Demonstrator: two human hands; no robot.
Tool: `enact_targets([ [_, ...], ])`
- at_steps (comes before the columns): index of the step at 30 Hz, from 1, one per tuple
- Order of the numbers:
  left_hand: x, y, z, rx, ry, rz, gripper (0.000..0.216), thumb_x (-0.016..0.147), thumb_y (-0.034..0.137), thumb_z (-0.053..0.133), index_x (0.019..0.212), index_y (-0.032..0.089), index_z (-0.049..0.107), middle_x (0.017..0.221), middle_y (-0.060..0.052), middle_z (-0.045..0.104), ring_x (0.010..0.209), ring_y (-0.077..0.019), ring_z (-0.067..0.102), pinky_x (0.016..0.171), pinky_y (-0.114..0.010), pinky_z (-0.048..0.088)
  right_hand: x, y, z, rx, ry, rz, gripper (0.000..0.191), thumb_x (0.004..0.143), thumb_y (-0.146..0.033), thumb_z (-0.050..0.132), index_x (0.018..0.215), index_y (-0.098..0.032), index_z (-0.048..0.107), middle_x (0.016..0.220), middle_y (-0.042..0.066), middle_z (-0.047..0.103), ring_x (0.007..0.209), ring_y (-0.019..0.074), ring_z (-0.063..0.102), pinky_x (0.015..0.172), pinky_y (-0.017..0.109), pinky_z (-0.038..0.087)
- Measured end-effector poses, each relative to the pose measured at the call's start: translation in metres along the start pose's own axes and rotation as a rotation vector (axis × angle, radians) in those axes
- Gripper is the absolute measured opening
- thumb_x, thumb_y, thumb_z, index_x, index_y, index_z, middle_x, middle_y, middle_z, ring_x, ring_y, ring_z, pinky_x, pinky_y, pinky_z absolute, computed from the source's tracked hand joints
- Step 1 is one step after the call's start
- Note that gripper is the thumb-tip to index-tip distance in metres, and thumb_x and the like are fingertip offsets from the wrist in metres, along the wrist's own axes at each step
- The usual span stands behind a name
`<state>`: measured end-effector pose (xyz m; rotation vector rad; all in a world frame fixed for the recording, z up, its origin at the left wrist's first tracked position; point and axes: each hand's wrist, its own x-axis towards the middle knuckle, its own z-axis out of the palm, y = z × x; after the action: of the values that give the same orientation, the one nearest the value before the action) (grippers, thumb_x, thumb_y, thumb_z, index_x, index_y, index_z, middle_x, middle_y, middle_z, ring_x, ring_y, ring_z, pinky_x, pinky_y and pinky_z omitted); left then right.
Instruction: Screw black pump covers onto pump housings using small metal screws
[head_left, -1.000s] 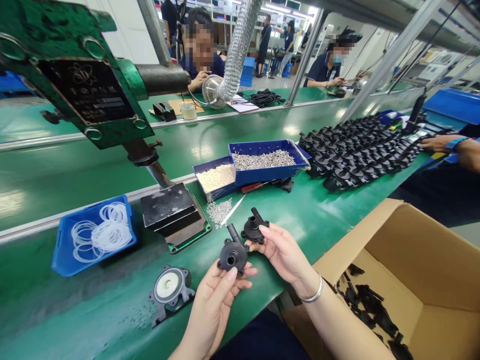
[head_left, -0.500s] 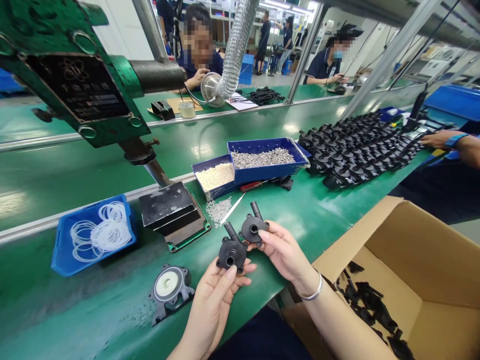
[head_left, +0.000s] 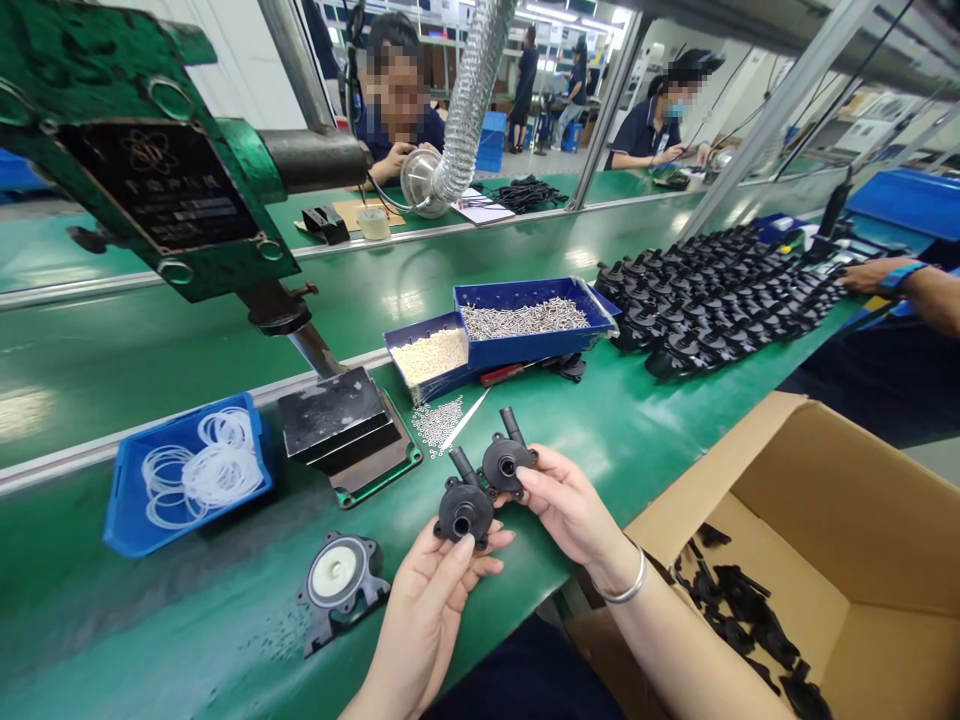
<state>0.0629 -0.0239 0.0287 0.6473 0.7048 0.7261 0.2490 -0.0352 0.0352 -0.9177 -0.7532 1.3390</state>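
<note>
- Holding one black pump cover (head_left: 463, 507) by its lower rim, the left hand (head_left: 435, 610) was curled partly shut, thumb and fingertips pinching the part with its round port facing the camera and its nozzle pointing up and away.
- The right hand (head_left: 570, 505) gripped a second pump cover (head_left: 508, 460) the same way, fingers closed round its right edge; the two parts sat just beside each other above the green worktop (head_left: 225, 610), close enough that they may have touched.
- Comparing them well probably called for keeping both faces square to the eye and turning each slowly, so that flash or a blocked port would show.
- A light edge grip seemed wise, leaving the sealing face clear of fingers.
- Near the left hand lay a housing with a white diaphragm (head_left: 339, 577); behind stood the press base (head_left: 345, 425), loose small beads (head_left: 437, 420) and a blue tray of white O-rings (head_left: 187, 470).
- More black parts lay in the cardboard box (head_left: 840, 520) at the right.
</note>
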Motion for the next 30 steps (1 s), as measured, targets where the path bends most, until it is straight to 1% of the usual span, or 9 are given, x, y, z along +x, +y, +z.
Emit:
enact_targets([
  [4, -0.002, 0.001, 0.003, 0.001, 0.008, 0.002, 0.026, 0.09, 0.031, 0.07, 0.113, 0.018, 0.07, 0.117, -0.011, 0.071, 0.107, -0.0256, 0.069, 0.082, -0.029, 0.057, -0.001, 0.0, -0.002, -0.002, -0.002, 0.006, 0.015, 0.091, -0.031, 0.067, 0.101, -0.019, 0.069, 0.093, 0.004, 0.067, 0.08, 0.0147, 0.061, 0.077, 0.03, 0.051],
  [9, -0.004, 0.004, 0.012, -0.014, 0.072, 0.02, 0.028, 0.086, 0.032, 0.074, 0.109, 0.016, 0.072, 0.115, -0.012, 0.072, 0.104, -0.0267, 0.07, 0.079, -0.03, 0.057, -0.002, 0.001, -0.003, 0.0, -0.002, 0.011, 0.016, 0.091, -0.031, 0.067, 0.101, -0.019, 0.069, 0.094, 0.005, 0.069, 0.082, 0.0164, 0.064, 0.078, 0.031, 0.052],
  [12, -0.004, 0.006, 0.014, -0.02, 0.082, 0.022, 0.029, 0.085, 0.032, 0.075, 0.109, 0.016, 0.072, 0.112, -0.013, 0.073, 0.103, -0.0273, 0.071, 0.078, -0.03, 0.057, -0.003, -0.001, -0.002, 0.029, -0.013, 0.011, 0.015, 0.091, -0.029, 0.066, 0.102, -0.019, 0.07, 0.095, 0.005, 0.071, 0.083, 0.0163, 0.067, 0.08, 0.03, 0.053],
  [18, -0.003, 0.003, 0.006, -0.033, 0.022, 0.003, 0.028, 0.091, 0.031, 0.069, 0.114, 0.016, 0.07, 0.112, -0.013, 0.074, 0.105, -0.0252, 0.07, 0.083, -0.03, 0.056, -0.004, -0.001, -0.006, 0.043, 0.007, 0.036, 0.013, 0.093, -0.026, 0.064, 0.101, -0.017, 0.07, 0.096, 0.006, 0.074, 0.082, 0.0159, 0.07, 0.081, 0.03, 0.055],
  [21, -0.003, 0.002, 0.005, -0.037, 0.032, 0.001, 0.027, 0.092, 0.03, 0.068, 0.114, 0.016, 0.069, 0.11, -0.012, 0.074, 0.104, -0.0243, 0.07, 0.083, -0.029, 0.056, -0.004, 0.002, -0.009, 0.047, 0.017, 0.044, 0.013, 0.094, -0.025, 0.063, 0.101, -0.017, 0.07, 0.096, 0.008, 0.075, 0.084, 0.0164, 0.071, 0.082, 0.03, 0.056],
  [25, -0.003, 0.003, 0.007, -0.027, 0.051, -0.009, 0.027, 0.09, 0.033, 0.069, 0.109, 0.013, 0.07, 0.103, -0.012, 0.075, 0.096, -0.0229, 0.072, 0.08, -0.029, 0.057, -0.005, 0.004, -0.012, 0.052, 0.035, 0.054, 0.012, 0.093, -0.024, 0.064, 0.101, -0.017, 0.07, 0.094, 0.008, 0.076, 0.083, 0.0165, 0.071, 0.081, 0.029, 0.057],
  [30, -0.004, 0.003, 0.008, -0.038, 0.059, -0.038, 0.027, 0.087, 0.036, 0.073, 0.096, 0.01, 0.07, 0.089, -0.012, 0.076, 0.076, -0.0177, 0.072, 0.07, -0.027, 0.056, -0.005, 0.006, -0.015, 0.037, 0.058, 0.061, 0.014, 0.093, -0.027, 0.064, 0.1, -0.016, 0.07, 0.091, 0.007, 0.076, 0.081, 0.0166, 0.072, 0.08, 0.029, 0.056],
])
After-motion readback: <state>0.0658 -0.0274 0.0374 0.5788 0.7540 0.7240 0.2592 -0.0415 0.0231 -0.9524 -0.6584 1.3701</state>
